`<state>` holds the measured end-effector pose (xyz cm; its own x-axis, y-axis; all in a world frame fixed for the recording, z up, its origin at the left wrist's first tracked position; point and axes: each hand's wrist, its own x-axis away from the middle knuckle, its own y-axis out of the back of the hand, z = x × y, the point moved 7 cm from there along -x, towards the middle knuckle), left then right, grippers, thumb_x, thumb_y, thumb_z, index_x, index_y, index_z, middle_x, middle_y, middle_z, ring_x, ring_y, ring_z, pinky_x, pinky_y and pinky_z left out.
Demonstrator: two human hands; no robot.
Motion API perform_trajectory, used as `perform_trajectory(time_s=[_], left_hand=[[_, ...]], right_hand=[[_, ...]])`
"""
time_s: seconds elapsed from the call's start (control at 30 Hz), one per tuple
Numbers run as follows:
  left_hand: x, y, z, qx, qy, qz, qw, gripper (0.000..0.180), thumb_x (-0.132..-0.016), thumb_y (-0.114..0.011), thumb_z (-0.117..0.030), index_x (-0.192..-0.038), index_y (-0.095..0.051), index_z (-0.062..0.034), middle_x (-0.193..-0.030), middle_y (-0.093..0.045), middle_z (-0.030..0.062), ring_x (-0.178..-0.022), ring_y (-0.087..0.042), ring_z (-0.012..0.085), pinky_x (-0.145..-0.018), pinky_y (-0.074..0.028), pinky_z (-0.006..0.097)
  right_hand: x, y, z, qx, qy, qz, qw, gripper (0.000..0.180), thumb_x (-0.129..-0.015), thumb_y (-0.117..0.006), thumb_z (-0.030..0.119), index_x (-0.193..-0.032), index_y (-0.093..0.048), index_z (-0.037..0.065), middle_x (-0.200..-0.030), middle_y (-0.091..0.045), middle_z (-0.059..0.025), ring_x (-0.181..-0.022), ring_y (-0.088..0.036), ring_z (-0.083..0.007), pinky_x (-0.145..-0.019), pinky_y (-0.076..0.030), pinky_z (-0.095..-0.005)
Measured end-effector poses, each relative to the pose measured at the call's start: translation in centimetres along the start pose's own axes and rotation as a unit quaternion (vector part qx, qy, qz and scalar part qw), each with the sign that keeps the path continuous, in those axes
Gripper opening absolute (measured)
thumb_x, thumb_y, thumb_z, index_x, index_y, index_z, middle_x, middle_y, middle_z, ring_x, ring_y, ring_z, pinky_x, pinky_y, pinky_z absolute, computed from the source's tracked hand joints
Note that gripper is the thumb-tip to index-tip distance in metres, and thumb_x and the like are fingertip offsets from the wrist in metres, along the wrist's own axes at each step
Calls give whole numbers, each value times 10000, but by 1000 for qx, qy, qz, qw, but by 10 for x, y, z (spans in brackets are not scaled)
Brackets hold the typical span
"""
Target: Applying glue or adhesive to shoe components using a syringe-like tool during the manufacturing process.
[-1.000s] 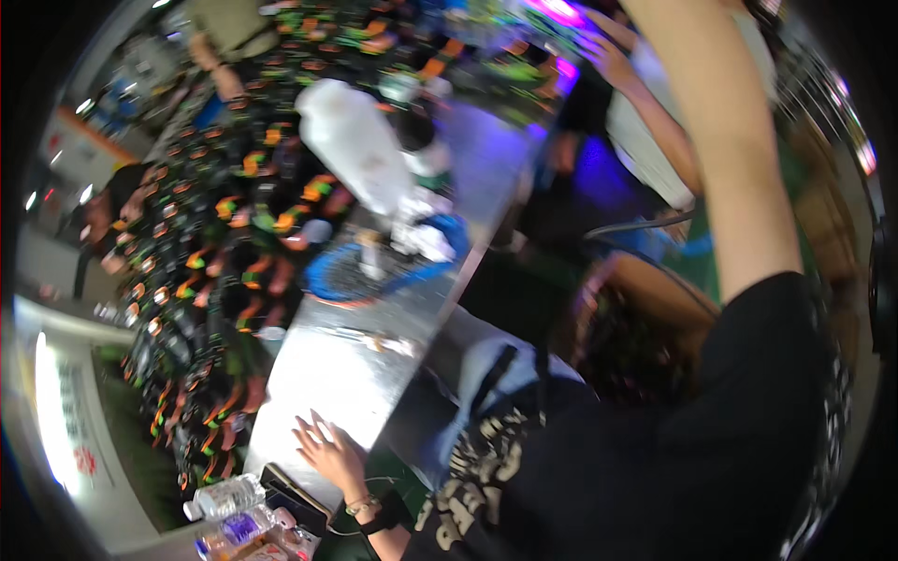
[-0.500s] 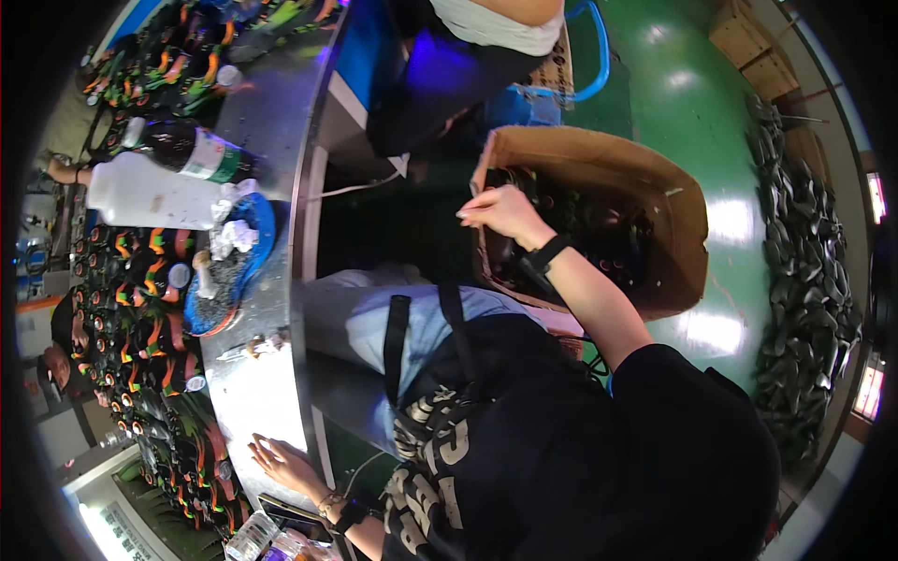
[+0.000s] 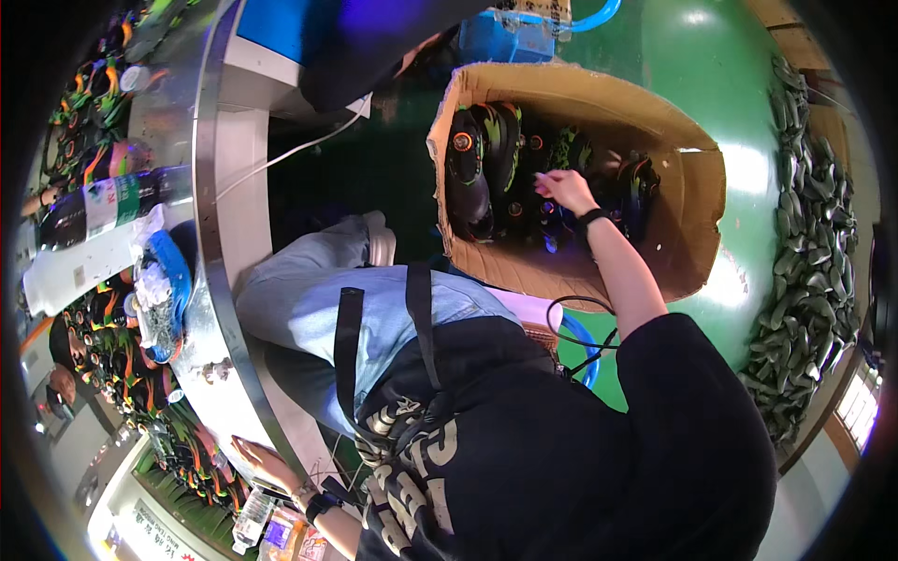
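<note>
My right hand (image 3: 565,191) is over the middle of an open cardboard box (image 3: 687,206), above the shoes inside. Its thumb and fingers are pinched together; whether anything small sits between them I cannot make out. In the box lie several black shoes (image 3: 470,168) with green and orange trim and round dials; the right hand and forearm hide some of them. My left hand (image 3: 266,465) lies flat with fingers stretched out on the metal worktable (image 3: 245,397), close to its edge, holding nothing.
Along the table stand a dark bottle (image 3: 108,208), a white jug (image 3: 79,271) and a blue tray (image 3: 168,257) with crumpled white paper. Rows of shoes (image 3: 140,374) lie beyond. A pile of dark shoe-shaped pieces (image 3: 812,252) lines the right. Another person's dark-clothed leg (image 3: 351,56) is ahead.
My right hand has moved from above the box's left rim to over the shoes in its middle. The view has shifted toward the box. My left hand stays on the table.
</note>
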<state>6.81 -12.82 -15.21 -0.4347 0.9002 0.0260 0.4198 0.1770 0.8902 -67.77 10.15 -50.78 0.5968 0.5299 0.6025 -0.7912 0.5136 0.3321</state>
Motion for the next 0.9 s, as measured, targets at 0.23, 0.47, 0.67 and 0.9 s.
perform_trajectory(time_s=[0.23,0.47,0.67,0.9], left_hand=[[-1,12,-14,-128,-193,-46,972,512,-1040,-370,-315,-1428,-411,17,-1460,-435,173,-1320,-441,267,-1113,-324,378],[-7,3,-14,-41,-113,3,993,539,-1045,-353,-335,-1475,-344,-10,-1524,-337,149,-1387,-344,248,-1145,-258,352],[-16,21,18,-35,-70,16,997,558,-1048,-355,-359,-1516,-287,-63,-1541,-305,72,-1347,-356,196,-1100,-259,303],[3,5,3,45,-9,46,998,560,-1046,-343,-385,-1508,-289,-72,-1552,-264,69,-1397,-282,209,-1135,-230,344]], right_hand=[[-26,-75,-25,141,-2,-12,990,430,-765,-772,275,-1121,-668,57,-993,-730,-91,-950,-690,-246,-859,-533,-356],[-74,-97,-75,121,-118,-112,979,1100,-576,-909,299,-1446,-269,92,-1337,-497,-244,-1222,-518,-373,-1027,-444,-420],[-96,-117,-67,96,-125,-84,984,1314,-517,-948,262,-1518,-107,135,-1430,-389,-239,-1281,-460,-367,-1068,-415,-427],[-106,-95,-97,106,-113,-36,987,1240,-527,-941,265,-1488,-179,82,-1272,-577,-197,-1173,-573,-339,-1022,-461,-411]])
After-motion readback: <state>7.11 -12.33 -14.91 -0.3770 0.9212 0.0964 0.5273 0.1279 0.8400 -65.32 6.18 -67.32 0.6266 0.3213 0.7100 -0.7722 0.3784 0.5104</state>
